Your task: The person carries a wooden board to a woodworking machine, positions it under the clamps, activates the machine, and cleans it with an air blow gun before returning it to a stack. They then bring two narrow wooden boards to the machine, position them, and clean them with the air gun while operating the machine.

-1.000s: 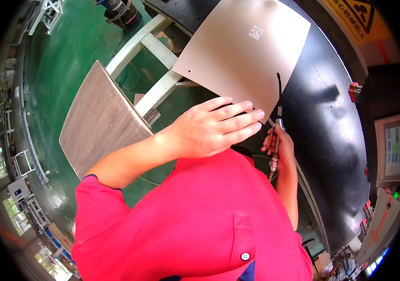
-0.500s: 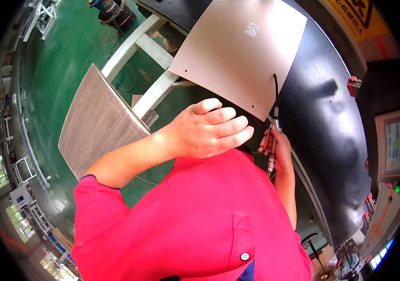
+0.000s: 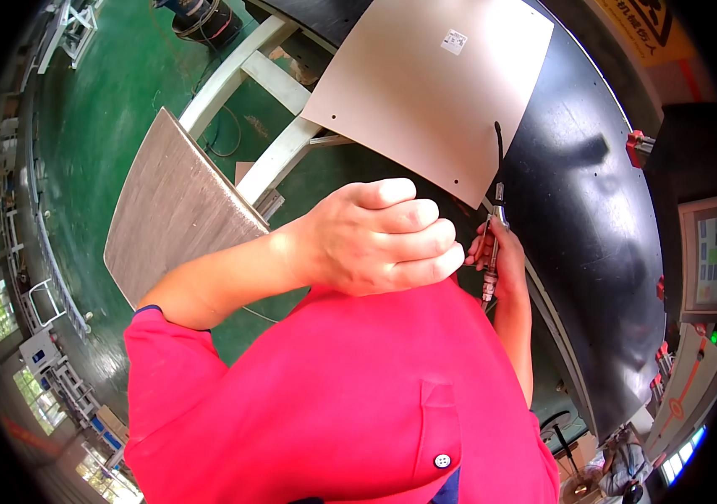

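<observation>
My left hand is curled closed in front of my chest, its back to the camera. Its palm is hidden, so I cannot make out what, if anything, is inside. To its right, my right hand grips an air blow gun upright. The gun's thin black nozzle points away from me, over the near right corner of a pale beige panel. That panel has small dark holes near its corners and a white printed label. Both hands are nearer to me than the panel.
The panel lies partly on a shiny black work surface. At left stands a brown wood-grain board beside a white metal frame. A dark bucket is on the green floor. A control screen is at right.
My left hand has shifted slightly right, its fingers curled tighter. My right hand with the air blow gun has moved slightly right. The panel still lies on the black surface.
</observation>
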Demonstrator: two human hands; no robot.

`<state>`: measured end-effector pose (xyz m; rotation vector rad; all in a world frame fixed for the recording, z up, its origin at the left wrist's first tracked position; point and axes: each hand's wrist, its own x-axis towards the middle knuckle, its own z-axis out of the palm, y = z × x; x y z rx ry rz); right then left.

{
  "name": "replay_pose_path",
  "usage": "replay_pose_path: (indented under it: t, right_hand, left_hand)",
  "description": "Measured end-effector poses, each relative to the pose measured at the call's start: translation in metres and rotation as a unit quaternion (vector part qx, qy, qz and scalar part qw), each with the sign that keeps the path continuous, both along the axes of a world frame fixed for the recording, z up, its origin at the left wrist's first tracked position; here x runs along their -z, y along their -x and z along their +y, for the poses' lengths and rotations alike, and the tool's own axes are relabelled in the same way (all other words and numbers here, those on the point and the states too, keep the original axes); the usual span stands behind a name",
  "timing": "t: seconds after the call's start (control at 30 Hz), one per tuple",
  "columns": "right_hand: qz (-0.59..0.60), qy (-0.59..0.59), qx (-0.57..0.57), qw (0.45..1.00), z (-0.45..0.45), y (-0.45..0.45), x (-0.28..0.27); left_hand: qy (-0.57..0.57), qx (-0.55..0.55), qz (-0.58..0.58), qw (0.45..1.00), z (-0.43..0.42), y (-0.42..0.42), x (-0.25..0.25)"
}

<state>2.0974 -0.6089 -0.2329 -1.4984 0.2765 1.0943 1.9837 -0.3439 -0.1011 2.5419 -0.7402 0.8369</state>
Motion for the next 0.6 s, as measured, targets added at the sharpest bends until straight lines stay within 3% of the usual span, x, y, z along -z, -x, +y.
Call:
replay_pose_path:
  t: [0.27, 0.33, 0.43, 0.53, 0.6]
  right_hand:
    - [0.005, -0.001, -0.005, 1.000, 0.000, 0.002, 0.000]
    - [0.005, -0.001, 0.001, 1.000, 0.002, 0.002, 0.002]
    - [-0.011, 0.010, 0.017, 1.000, -0.001, 0.005, 0.008]
    - [-0.038, 0.021, 0.025, 0.999, -0.004, 0.009, 0.020]
    - [-0.047, 0.032, 0.022, 0.998, -0.003, 0.010, 0.023]
  left_hand:
    - [0.015, 0.005, 0.016, 1.000, 0.002, 0.002, 0.002]
    - [0.037, -0.014, 0.079, 0.996, 0.008, -0.003, 0.008]
    - [0.068, -0.160, 0.210, 0.962, 0.040, -0.017, 0.052]
    - [0.007, -0.364, 0.307, 0.880, 0.093, -0.038, 0.125]
    - [-0.035, -0.354, 0.366, 0.860, 0.112, -0.045, 0.153]
